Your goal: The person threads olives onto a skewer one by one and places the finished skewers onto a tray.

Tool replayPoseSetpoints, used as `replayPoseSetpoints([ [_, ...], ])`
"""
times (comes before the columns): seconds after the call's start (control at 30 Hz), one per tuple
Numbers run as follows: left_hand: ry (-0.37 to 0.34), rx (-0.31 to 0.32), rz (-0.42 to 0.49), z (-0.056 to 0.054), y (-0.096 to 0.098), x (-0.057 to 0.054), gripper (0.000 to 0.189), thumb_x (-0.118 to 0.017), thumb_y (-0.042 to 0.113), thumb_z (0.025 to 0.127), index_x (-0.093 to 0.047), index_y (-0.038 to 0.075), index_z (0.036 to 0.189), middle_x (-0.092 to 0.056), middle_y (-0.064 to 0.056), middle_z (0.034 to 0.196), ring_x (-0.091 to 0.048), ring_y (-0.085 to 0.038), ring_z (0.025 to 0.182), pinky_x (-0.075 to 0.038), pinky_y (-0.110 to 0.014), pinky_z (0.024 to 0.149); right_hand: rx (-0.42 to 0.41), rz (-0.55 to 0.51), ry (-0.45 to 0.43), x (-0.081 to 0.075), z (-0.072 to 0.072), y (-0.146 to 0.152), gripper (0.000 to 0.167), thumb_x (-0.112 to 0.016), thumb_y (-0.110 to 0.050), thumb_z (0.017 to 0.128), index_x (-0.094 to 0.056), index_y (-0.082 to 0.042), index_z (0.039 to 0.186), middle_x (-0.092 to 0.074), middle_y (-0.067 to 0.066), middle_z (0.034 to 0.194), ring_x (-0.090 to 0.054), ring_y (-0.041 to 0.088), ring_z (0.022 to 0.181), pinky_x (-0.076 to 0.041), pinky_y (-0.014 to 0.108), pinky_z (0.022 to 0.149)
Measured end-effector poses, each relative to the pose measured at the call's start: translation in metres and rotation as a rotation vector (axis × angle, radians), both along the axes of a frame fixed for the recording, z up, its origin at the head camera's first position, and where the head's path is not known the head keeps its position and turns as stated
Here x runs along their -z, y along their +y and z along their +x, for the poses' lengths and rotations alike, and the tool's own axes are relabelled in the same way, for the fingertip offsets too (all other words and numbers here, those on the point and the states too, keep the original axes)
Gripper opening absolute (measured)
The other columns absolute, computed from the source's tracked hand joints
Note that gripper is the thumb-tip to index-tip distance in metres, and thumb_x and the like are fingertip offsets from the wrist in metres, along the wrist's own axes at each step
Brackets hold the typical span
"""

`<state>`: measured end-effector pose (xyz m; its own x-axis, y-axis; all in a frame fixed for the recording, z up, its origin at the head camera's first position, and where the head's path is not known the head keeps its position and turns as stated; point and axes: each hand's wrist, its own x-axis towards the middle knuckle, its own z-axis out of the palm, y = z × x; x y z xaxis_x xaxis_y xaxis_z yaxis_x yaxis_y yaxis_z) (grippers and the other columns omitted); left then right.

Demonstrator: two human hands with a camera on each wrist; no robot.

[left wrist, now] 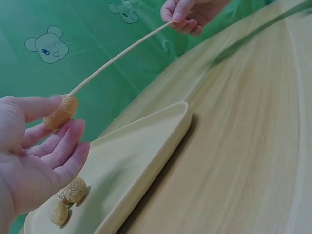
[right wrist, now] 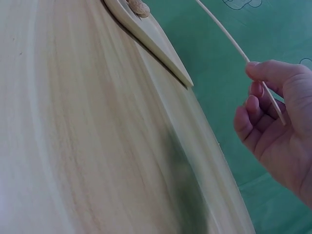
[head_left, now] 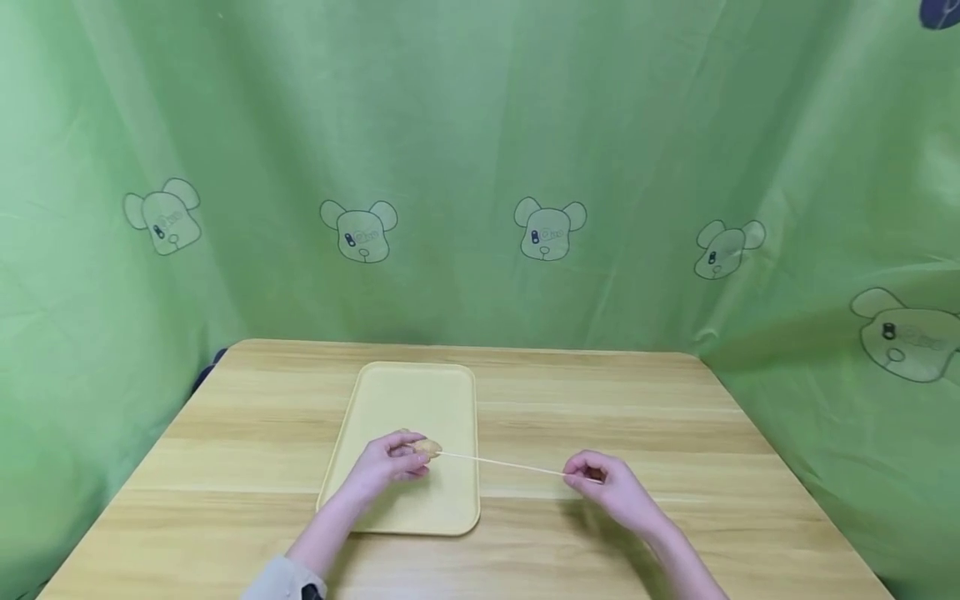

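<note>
My left hand pinches a golden-brown, wrinkled fried puff between thumb and fingers, above the tray. A thin pale wooden skewer runs from that puff across to my right hand. In the left wrist view the skewer's far end meets the top of the puff; how deep it goes is hidden. The right thumb and fingertips pinch the skewer near its other end, whose tip lies over the palm in the right wrist view. Several more brown puffs lie on the tray below the left hand.
The cream tray has a low raised rim and sits left of centre on a wood-grain table. Green curtains printed with bear heads hang behind the table and at both sides.
</note>
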<state>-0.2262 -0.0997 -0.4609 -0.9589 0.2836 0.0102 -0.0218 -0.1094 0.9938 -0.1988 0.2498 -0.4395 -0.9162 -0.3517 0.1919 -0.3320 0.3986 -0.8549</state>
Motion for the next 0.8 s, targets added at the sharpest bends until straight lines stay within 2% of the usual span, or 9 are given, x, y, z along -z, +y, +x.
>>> replayPoseSetpoints([
  [0.07,0.008,0.012,0.018,0.000,0.001,-0.001,0.046,-0.062,-0.002,0.083,-0.042,-0.017,0.121,-0.060,-0.004,0.084,-0.065,-0.021,0.079,-0.053,-0.041,0.082,-0.006,-0.015,0.017,0.000,0.000,0.001,0.014,-0.064,-0.008,0.085,-0.062,0.004,0.092,-0.059,0.002,0.082,-0.054,0.007,0.073,-0.049,0.022,0.061],
  [0.17,0.016,-0.007,0.036,0.001,0.002,-0.003,0.042,-0.061,-0.005,0.083,-0.042,-0.017,0.118,-0.060,-0.003,0.082,-0.064,-0.020,0.077,-0.052,-0.044,0.083,-0.005,-0.027,0.035,0.001,0.000,0.001,0.013,-0.063,-0.007,0.086,-0.062,0.004,0.092,-0.059,0.001,0.082,-0.054,0.007,0.073,-0.049,0.022,0.062],
  [0.33,0.023,-0.056,0.058,0.003,0.004,-0.003,0.038,-0.063,-0.005,0.082,-0.045,-0.017,0.114,-0.063,-0.006,0.084,-0.065,-0.021,0.077,-0.054,-0.039,0.080,0.045,-0.048,0.027,0.000,0.000,-0.003,0.013,-0.063,-0.008,0.086,-0.062,0.003,0.093,-0.061,0.004,0.084,-0.056,0.009,0.079,-0.050,0.024,0.069],
  [0.47,0.015,-0.090,0.104,0.003,0.005,-0.002,0.033,-0.062,-0.008,0.081,-0.048,-0.017,0.110,-0.065,-0.008,0.084,-0.066,-0.023,0.077,-0.055,-0.036,0.077,0.052,-0.061,0.034,-0.002,-0.001,-0.007,0.012,-0.062,-0.008,0.087,-0.062,0.002,0.092,-0.061,0.013,0.086,-0.057,0.010,0.081,-0.049,0.024,0.073],
  [0.57,0.013,-0.091,0.122,0.003,0.005,-0.001,0.031,-0.061,-0.009,0.081,-0.049,-0.017,0.108,-0.065,-0.007,0.082,-0.066,-0.022,0.075,-0.055,-0.035,0.075,0.049,-0.066,0.046,-0.002,-0.001,-0.008,0.010,-0.061,-0.006,0.086,-0.061,0.003,0.090,-0.061,0.017,0.086,-0.056,0.011,0.080,-0.048,0.024,0.072],
  [0.8,0.010,-0.084,0.107,0.002,0.006,0.000,0.031,-0.061,-0.010,0.080,-0.050,-0.017,0.108,-0.063,-0.005,0.079,-0.064,-0.018,0.072,-0.056,-0.031,0.073,0.030,-0.120,0.038,0.000,0.001,-0.009,0.005,-0.060,0.002,0.085,-0.060,0.006,0.089,-0.060,0.011,0.083,-0.056,0.010,0.075,-0.051,0.027,0.067],
])
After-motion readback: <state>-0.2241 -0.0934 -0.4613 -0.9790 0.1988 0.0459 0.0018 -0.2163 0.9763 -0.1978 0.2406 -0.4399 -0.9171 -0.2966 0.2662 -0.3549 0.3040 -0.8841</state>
